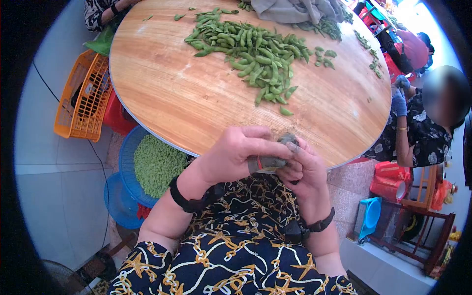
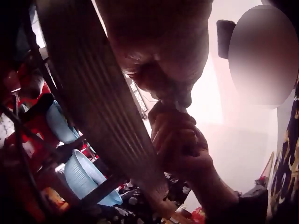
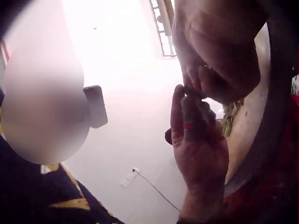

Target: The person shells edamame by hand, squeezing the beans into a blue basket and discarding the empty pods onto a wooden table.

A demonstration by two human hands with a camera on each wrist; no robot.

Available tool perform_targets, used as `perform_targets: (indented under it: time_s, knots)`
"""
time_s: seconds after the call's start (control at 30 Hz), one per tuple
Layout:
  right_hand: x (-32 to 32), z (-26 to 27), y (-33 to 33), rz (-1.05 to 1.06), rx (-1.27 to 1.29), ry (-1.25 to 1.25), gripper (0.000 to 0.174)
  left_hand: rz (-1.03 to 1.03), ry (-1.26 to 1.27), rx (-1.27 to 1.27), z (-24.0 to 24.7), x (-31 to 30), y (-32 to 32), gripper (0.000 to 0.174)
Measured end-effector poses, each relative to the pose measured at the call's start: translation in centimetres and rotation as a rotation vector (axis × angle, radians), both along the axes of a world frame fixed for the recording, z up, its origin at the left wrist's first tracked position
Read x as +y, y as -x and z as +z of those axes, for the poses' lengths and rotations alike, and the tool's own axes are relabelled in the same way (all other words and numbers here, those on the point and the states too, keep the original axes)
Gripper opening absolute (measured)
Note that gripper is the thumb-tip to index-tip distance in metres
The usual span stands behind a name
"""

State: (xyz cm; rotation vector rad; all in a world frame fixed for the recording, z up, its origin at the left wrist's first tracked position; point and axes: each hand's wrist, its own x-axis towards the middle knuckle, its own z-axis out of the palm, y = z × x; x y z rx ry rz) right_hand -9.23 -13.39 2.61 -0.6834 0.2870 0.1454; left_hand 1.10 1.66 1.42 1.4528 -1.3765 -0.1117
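Observation:
At the near table edge, my left hand (image 1: 236,150) and right hand (image 1: 309,172) meet at their fingertips. They pinch a small dark grey-green thing (image 1: 287,139); its kind I cannot tell, as the fingers hide much of it. A grey cover (image 1: 271,162) with a red band wraps my left thumb, and the right wrist view has this cover (image 3: 188,114) too. Curled fingers of my right hand (image 2: 180,140) appear dark in the left wrist view. Beyond both hands, a heap of green soybean pods (image 1: 260,51) lies on the round wooden table (image 1: 162,88).
Shelled green beans (image 1: 158,164) fill a blue basket (image 1: 129,157) below the table at left, beside an orange crate (image 1: 86,93). A grey cloth (image 1: 300,10) lies at the far edge. At right sits another person in blue gloves (image 1: 399,102), near red buckets (image 1: 390,181).

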Motion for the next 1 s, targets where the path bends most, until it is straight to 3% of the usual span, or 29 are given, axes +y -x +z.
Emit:
perform_targets:
  time_s: [0.03,0.1,0.17,0.23,0.27,0.33,0.37,0.4,0.47,0.5,0.57,0.6,0.67,0.7,0.73,0.8,0.83,0.9,1.0]
  knots:
    - [0.1,-0.2,-0.1,0.037,-0.036,-0.136,0.010,-0.015,0.052,0.119,0.0,-0.2,0.1,0.033]
    - [0.0,-0.2,-0.3,0.031,-0.036,-0.071,0.010,-0.029,0.104,0.237,-0.2,-0.2,0.3,0.027]
    - [-0.4,-0.2,-0.4,0.023,-0.037,-0.006,0.010,-0.039,0.058,0.824,-0.3,0.2,1.2,0.019]
    - [-1.2,-0.2,-0.4,0.161,-0.079,0.244,0.012,-0.016,-0.036,0.856,0.0,1.2,1.3,0.020]
    - [-1.7,0.2,-0.4,0.159,-0.078,0.243,0.012,0.011,-0.129,0.886,0.2,2.0,1.2,0.021]
    - [-2.7,1.5,-0.9,0.300,-0.152,0.837,0.014,0.333,-0.198,0.795,1.7,4.5,0.9,0.014]
    - [-2.6,1.4,-1.9,0.104,-0.245,1.332,0.017,0.454,-0.076,0.715,1.0,6.3,0.6,0.015]
    - [-2.8,1.2,-2.5,0.104,-0.249,1.322,0.017,0.570,0.043,0.627,0.3,8.2,0.2,0.016]
    - [-3.1,0.4,-3.6,-0.151,-0.057,1.857,0.018,0.791,0.346,0.895,0.5,11.2,-0.1,0.019]
    - [-3.0,0.2,-3.9,-0.150,-0.064,1.850,0.018,0.798,0.344,0.889,-0.6,13.5,-0.4,0.019]
    - [-2.7,-0.3,-4.3,-0.111,-0.076,2.089,0.018,1.028,0.314,0.829,-5.0,18.5,-1.3,0.024]
    - [-2.6,-0.5,-4.3,-0.110,-0.078,2.083,0.018,1.033,0.311,0.825,-6.5,20.3,-1.5,0.024]
    - [-2.5,-0.8,-4.3,-0.126,-0.074,2.097,0.016,1.102,-0.917,0.191,-8.3,22.8,-1.2,0.030]
    - [-2.5,-1.0,-4.2,-0.127,-0.081,2.093,0.016,1.135,-1.155,-0.177,-7.5,22.0,0.0,0.032]
    - [-2.6,-1.2,-3.9,-0.201,-0.130,1.986,0.015,1.141,-1.159,-0.175,-6.3,21.5,0.0,0.032]
    - [-2.6,-1.4,-3.5,-0.270,-0.175,1.869,0.015,1.250,-0.839,-0.099,-2.6,20.3,-1.1,0.032]
    - [-2.6,-1.2,-3.2,-0.303,-0.179,1.741,0.015,1.262,-0.625,0.170,-0.1,18.6,-1.5,0.031]
    - [-2.6,-1.0,-2.7,-0.331,-0.187,1.605,0.015,1.072,-0.377,0.422,3.1,15.8,-2.9,0.031]
    - [-2.6,-0.9,-2.2,-0.359,-0.204,1.524,0.015,0.691,-0.502,0.297,5.8,9.8,-6.5,0.044]
